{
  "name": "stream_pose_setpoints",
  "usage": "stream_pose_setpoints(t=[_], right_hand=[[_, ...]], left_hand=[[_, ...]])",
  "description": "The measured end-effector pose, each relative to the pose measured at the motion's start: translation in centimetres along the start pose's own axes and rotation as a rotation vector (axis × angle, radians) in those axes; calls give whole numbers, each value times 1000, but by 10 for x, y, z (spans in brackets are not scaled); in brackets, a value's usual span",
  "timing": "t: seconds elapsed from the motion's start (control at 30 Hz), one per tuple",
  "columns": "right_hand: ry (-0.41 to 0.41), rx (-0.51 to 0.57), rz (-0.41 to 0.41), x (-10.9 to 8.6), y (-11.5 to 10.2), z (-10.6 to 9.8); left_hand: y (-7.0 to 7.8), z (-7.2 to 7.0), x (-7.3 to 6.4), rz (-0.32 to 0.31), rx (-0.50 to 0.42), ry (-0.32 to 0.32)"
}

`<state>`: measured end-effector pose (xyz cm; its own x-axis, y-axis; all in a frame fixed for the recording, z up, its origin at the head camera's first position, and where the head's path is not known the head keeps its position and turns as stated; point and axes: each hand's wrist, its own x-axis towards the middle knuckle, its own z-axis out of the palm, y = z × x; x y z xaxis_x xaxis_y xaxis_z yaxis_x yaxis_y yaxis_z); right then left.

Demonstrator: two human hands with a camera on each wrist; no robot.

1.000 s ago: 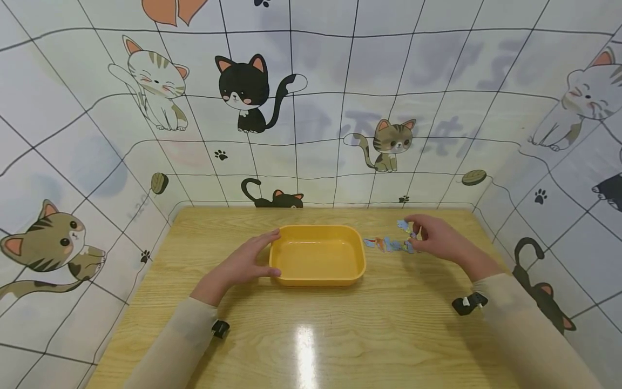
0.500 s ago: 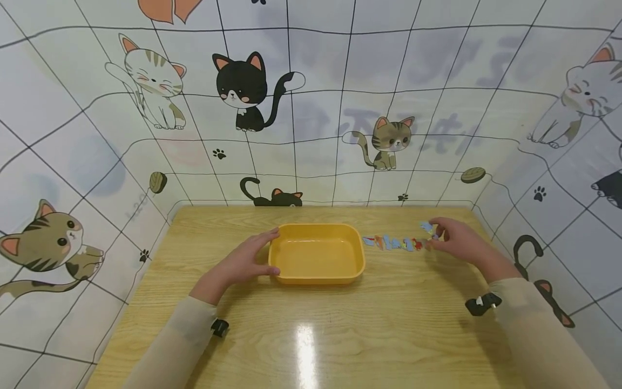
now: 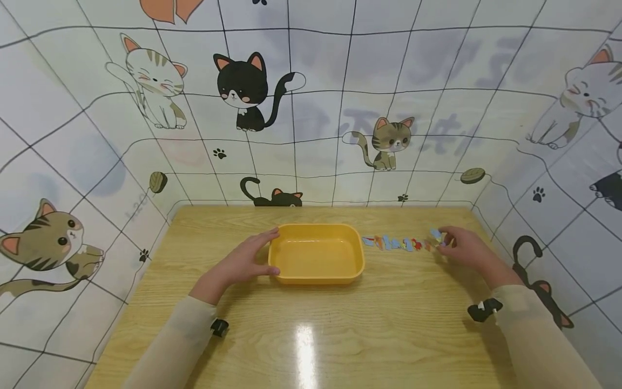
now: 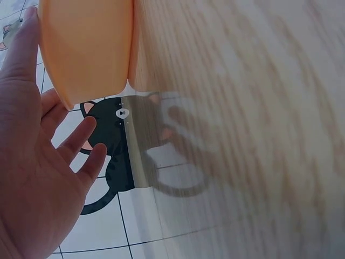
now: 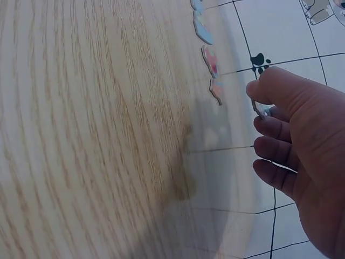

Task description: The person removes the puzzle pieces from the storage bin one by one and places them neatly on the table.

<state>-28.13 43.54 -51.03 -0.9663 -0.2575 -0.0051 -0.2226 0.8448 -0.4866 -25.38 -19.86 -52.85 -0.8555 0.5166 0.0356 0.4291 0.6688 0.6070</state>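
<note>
A yellow plastic tray (image 3: 316, 281) stands mid-table. My left hand (image 3: 245, 259) rests against its left end, thumb at the front corner and fingers at the back corner. The left wrist view shows the tray's side wall (image 4: 86, 48) above my relaxed left fingers. To the right of the tray, my right hand (image 3: 464, 249) pinches a small flat puzzle piece (image 3: 436, 234), pale blue with some yellow. Only a thin edge of that piece (image 5: 257, 111) shows between thumb and finger in the right wrist view. Several coloured puzzle pieces (image 3: 416, 244) lie in a row between tray and right hand.
The wooden tabletop (image 3: 364, 335) meets a white cloth backdrop (image 3: 320, 124) printed with cats and grid lines at the back and sides. Each wrist wears a black strap with a small device. Bare wood surrounds the tray's front side.
My right hand has moved right along the row, carrying the pinched piece, then slightly nearer. A red piece and a brownish one at the row's right end now show. My left hand stays at the tray.
</note>
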Motion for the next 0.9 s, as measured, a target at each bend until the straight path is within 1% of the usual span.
stream_pose_setpoints(t=[0.2, 0.57, 0.7, 0.9], right_hand=[[-37, 7, 33, -1, 5, 5], [-43, 30, 59, 4, 23, 20], [-37, 39, 72, 5, 24, 22], [-27, 46, 82, 7, 24, 21]], left_hand=[[-1, 0, 1, 15, -4, -3], [0, -2, 0, 13, -13, -8], [1, -2, 0, 9, -19, -10], [1, -2, 0, 21, -24, -5]])
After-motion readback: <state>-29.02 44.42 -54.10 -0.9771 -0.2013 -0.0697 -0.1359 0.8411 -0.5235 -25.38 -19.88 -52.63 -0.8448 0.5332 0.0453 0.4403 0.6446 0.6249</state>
